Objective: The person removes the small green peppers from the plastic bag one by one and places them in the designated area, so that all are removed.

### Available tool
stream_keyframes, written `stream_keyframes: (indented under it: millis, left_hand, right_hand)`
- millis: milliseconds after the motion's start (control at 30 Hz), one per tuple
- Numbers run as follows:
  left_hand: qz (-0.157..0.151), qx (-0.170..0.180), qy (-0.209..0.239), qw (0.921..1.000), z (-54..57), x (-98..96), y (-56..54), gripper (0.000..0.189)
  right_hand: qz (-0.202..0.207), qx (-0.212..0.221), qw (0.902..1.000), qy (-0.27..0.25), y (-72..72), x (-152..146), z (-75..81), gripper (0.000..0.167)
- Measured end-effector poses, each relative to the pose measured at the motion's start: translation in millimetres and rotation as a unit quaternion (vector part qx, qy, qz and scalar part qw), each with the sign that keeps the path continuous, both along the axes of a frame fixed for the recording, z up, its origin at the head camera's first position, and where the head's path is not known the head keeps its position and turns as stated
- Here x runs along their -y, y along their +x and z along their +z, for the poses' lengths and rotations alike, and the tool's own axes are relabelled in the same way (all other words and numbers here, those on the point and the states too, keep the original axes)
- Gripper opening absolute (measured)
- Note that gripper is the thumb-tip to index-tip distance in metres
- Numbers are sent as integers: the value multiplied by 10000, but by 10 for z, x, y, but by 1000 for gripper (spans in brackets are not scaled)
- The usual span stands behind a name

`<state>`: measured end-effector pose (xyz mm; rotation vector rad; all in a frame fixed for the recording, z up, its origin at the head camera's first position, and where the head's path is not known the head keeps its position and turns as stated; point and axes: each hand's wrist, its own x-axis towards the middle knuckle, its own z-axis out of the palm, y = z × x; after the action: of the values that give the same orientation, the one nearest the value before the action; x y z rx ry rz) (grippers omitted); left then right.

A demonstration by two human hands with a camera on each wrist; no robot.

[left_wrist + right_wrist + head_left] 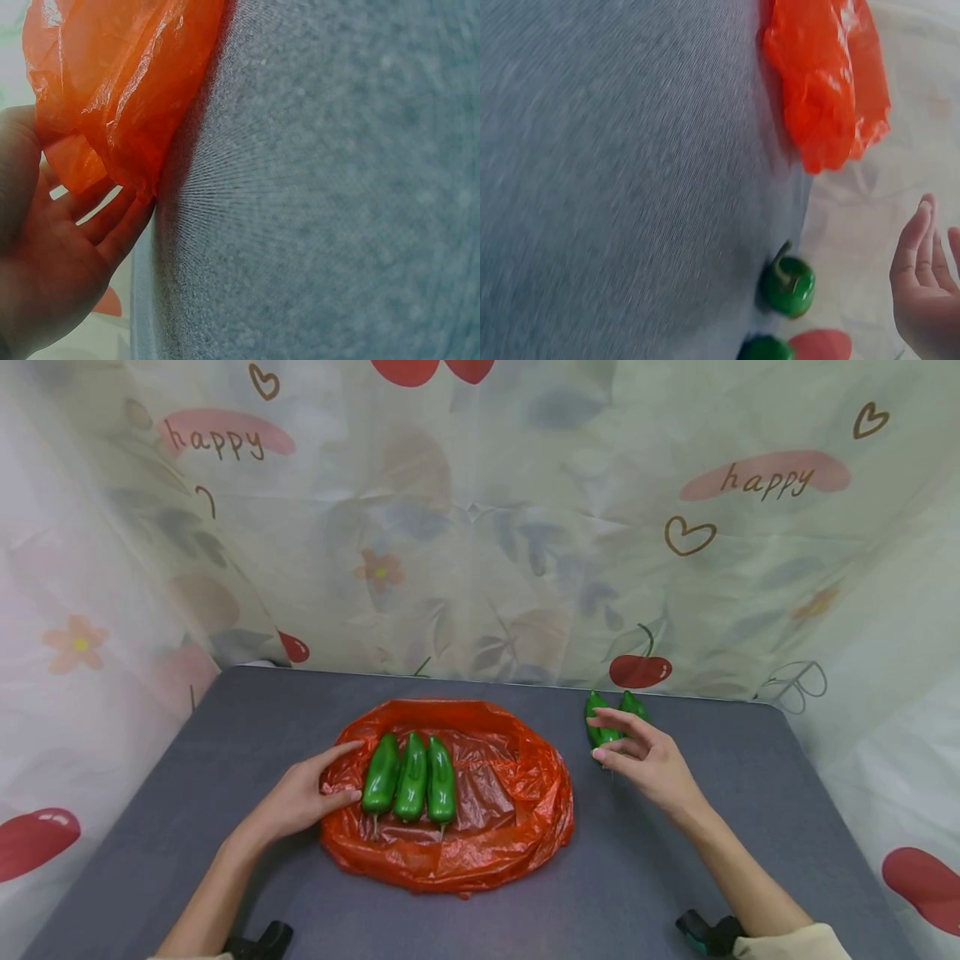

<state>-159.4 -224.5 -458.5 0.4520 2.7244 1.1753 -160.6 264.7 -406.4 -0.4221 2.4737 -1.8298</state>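
An orange-red plastic bag lies spread on the table with its mouth rolled wide. Three green peppers sit side by side in its left half, stems toward me. My left hand holds the bag's left rim, thumb on one side and fingers on the other; the left wrist view shows the bag's edge between them. To the right, my right hand hovers with fingers parted over two more green peppers, partly covering them. The right wrist view shows a pepper apart from that hand.
The grey table ends at a patterned curtain behind, with more curtain on both sides. A thin looped cord hangs by the back right corner. Dark straps are on both wrists.
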Motion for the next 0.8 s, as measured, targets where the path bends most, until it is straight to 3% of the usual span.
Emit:
stream_keyframes:
  millis: [800]
  left_hand:
    - [14, 48, -34, 10000, 10, 2, -1, 71]
  right_hand:
    - [942, 211, 9939, -532, 12, 662, -86, 54]
